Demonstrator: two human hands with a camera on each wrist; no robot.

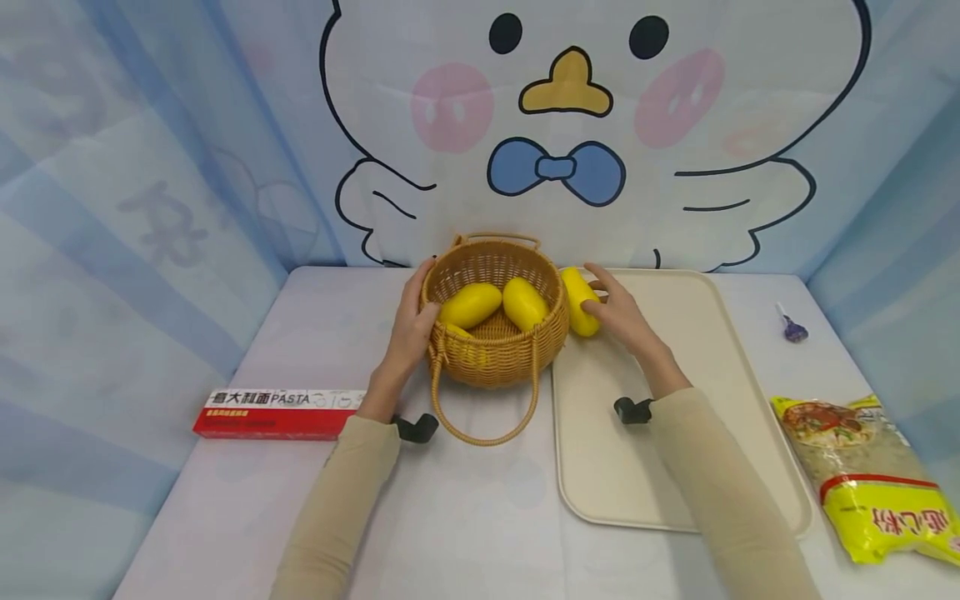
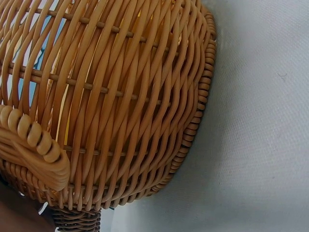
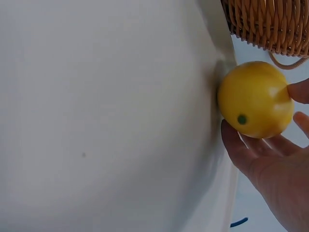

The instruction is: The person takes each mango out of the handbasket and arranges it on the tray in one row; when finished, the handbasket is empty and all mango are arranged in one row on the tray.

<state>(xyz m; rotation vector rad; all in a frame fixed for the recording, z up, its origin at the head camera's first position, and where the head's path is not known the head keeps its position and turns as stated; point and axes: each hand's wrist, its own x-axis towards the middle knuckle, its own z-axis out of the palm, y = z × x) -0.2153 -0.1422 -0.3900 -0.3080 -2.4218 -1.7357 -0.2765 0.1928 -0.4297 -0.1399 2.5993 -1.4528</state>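
- Both hands are busy: the right hand (image 1: 621,315) has thumb and fingers curled round a yellow fruit (image 1: 581,304), while the left hand (image 1: 411,323) grips the side of the wicker basket (image 1: 498,377).
- That fruit sits at the left edge of the cream tray (image 1: 637,487), just beside the basket; whether it bears on the tray I cannot tell.
- Judging by the grasp, the step is shifting fruit between basket and tray, direction unclear; the next move calls for a firm hold and a steadied basket.
- Inside the basket lie two more fruits (image 1: 471,306), plus a third piece (image 1: 457,331) mostly hidden by the front rim.
- Only the right wrist view shows the green spot (image 3: 242,119) on the held fruit's end; only the left wrist view shows the basket's coiled base edge (image 2: 200,104) closely, against the white cloth (image 2: 260,121).
- Farther out: a pasta box (image 1: 277,423) left, a yellow bag (image 1: 885,508) right.
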